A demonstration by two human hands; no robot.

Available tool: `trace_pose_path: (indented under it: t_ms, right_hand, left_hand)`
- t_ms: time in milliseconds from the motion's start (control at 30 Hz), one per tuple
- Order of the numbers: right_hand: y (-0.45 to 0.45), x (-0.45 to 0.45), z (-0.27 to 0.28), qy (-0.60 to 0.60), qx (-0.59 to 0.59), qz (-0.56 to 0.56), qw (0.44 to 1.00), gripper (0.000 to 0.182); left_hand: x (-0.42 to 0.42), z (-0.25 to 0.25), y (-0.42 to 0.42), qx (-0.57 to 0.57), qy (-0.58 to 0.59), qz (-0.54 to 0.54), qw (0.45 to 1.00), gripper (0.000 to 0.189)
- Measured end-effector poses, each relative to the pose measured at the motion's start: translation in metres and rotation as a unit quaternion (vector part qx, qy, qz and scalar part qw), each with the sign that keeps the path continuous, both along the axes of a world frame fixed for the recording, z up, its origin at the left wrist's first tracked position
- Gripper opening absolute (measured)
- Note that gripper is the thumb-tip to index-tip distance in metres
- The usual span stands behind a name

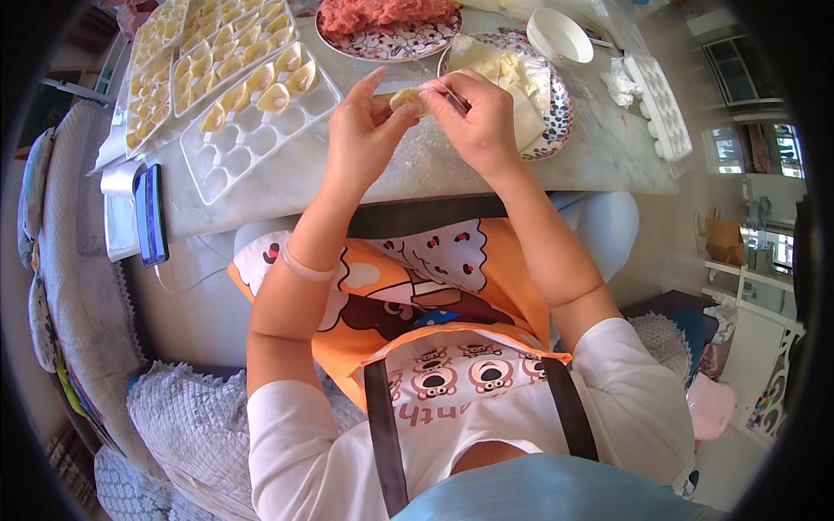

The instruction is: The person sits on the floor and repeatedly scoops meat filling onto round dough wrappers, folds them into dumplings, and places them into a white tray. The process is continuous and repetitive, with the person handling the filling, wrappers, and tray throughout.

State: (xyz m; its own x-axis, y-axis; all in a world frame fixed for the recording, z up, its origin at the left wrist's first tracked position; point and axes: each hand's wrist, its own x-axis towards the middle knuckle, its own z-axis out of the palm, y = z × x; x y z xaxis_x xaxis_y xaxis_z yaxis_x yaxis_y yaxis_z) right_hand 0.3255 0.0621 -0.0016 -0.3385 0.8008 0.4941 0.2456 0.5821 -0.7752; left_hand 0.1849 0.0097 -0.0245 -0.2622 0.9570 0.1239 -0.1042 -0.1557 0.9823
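Note:
Between both hands, above the near part of the table, is a small yellow dumpling. My left hand pinches its left side between thumb and fingers. My right hand touches its right side with thumb and fingertips, and a thin stick-like tool lies within the same hand. Behind and right of my right hand, a patterned plate bears yellow wrapper sheets. Ground pink meat is heaped on another patterned plate at the back. To the left, a clear plastic tray holds several folded dumplings in its far cups.
More filled dumpling trays cover the marble table's back left. A phone with a cable stands at the left edge. A white bowl, crumpled tissue and a white molded tray are at the right.

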Motion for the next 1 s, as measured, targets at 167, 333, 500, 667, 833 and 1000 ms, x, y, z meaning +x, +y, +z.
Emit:
trace_pose_path:
  t_ms: [167,333,500,667,833,1000]
  right_hand:
    - [-0.004,-0.006,0.009,-0.030,0.082,-0.004,0.996,0.009]
    - [-0.016,-0.018,0.010,-0.030,0.049,0.029,0.998,0.008]
    - [-0.023,-0.023,0.013,-0.059,0.034,0.068,0.995,0.019]
    - [-0.032,-0.014,0.016,-0.022,-0.016,0.061,0.998,0.023]
    - [-0.035,0.000,0.008,-0.043,-0.026,0.049,0.998,0.018]
    - [-0.024,0.029,0.011,-0.062,0.004,0.006,0.998,0.017]
  left_hand:
    - [-0.004,0.011,-0.004,0.033,0.160,0.030,0.986,0.015]
    - [-0.018,0.031,-0.016,0.090,0.356,0.085,0.926,0.006]
    - [-0.050,0.046,-0.036,0.063,0.404,0.111,0.906,0.004]
    - [-0.178,0.045,-0.049,-0.018,0.489,0.347,0.800,0.012]
    - [-0.255,-0.001,-0.055,-0.187,0.519,0.310,0.774,0.022]
    - [-0.245,-0.010,-0.047,-0.164,0.628,0.300,0.699,0.022]
